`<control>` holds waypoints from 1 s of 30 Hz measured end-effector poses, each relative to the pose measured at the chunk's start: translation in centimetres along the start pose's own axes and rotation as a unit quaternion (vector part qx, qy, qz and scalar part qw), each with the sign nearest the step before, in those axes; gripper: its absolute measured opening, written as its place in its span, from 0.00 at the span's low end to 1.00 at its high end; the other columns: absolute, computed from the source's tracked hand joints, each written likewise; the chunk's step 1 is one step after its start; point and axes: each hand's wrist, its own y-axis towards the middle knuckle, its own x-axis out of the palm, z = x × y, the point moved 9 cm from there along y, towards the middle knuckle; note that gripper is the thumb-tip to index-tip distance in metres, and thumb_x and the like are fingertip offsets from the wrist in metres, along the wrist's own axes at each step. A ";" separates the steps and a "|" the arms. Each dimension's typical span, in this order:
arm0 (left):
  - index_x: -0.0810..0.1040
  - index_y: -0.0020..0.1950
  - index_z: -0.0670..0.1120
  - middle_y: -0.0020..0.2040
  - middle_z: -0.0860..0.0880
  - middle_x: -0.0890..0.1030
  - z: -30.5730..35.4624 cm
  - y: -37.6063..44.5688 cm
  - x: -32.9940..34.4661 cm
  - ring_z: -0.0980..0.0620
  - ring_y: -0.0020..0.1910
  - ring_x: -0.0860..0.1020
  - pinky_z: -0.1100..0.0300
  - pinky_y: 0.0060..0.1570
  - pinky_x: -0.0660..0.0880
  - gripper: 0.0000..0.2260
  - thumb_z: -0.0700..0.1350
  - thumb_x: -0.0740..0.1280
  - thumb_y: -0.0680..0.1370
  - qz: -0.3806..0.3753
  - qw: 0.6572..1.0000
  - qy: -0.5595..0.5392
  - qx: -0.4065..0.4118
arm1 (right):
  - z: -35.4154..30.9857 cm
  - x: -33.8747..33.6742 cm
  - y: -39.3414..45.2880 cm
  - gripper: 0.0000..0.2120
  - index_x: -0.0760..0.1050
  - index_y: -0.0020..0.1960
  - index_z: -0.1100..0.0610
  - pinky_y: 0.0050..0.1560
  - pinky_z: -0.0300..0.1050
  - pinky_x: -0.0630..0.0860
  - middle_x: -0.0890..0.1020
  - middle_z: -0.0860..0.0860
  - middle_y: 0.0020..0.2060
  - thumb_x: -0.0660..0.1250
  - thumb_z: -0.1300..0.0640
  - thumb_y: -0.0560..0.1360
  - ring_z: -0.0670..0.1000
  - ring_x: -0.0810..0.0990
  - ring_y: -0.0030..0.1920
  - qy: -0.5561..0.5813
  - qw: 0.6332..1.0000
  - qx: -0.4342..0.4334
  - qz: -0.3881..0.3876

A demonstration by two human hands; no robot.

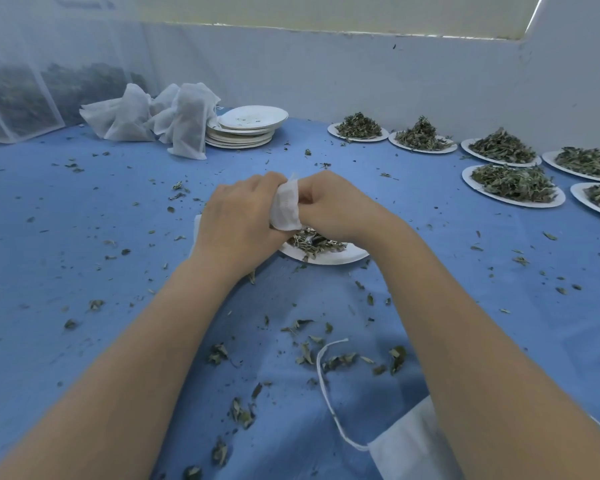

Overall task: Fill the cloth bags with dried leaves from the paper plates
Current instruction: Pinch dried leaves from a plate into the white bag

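Note:
A small white cloth bag (285,206) is held between both hands over a paper plate (329,257) in the middle of the blue table. My left hand (238,220) grips the bag's left side, fingers curled round it. My right hand (333,206) grips its right side. Dried leaves (312,243) lie on the plate just below the hands. The bag's lower part is hidden behind my left hand.
Several plates heaped with dried leaves (513,183) stand at the right. A stack of used plates (246,129) and a pile of white cloth bags (160,116) sit at the back left. A face mask (406,445) lies near me. Loose leaf bits litter the blue cloth (84,237).

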 end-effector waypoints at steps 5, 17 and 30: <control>0.75 0.57 0.37 0.45 0.38 0.80 -1.7 0.0 -0.8 0.37 0.42 0.77 0.51 0.42 0.66 0.20 0.46 0.73 0.70 0.016 0.999 0.040 -0.017 | 2.2 -2.7 -0.3 0.10 0.82 0.50 0.48 0.42 0.31 0.70 0.83 0.43 0.41 0.63 0.57 0.76 0.39 0.78 0.42 0.077 0.992 0.021 0.095; 0.73 0.60 0.41 0.51 0.41 0.79 -4.0 -0.1 -0.9 0.39 0.48 0.75 0.53 0.45 0.64 0.19 0.47 0.69 0.72 0.024 0.996 0.032 -0.077 | 4.9 1.0 0.5 0.19 0.72 0.66 0.45 0.46 0.37 0.65 0.76 0.49 0.63 0.52 0.57 0.79 0.49 0.73 0.54 -0.161 0.985 0.061 0.003; 0.72 0.60 0.42 0.52 0.42 0.79 -4.3 -0.2 -1.0 0.40 0.49 0.75 0.55 0.44 0.63 0.18 0.48 0.68 0.73 0.011 0.995 0.019 -0.100 | 5.0 0.1 0.4 0.13 0.78 0.59 0.43 0.49 0.40 0.68 0.79 0.45 0.56 0.57 0.49 0.80 0.47 0.74 0.56 -0.187 0.981 0.045 0.029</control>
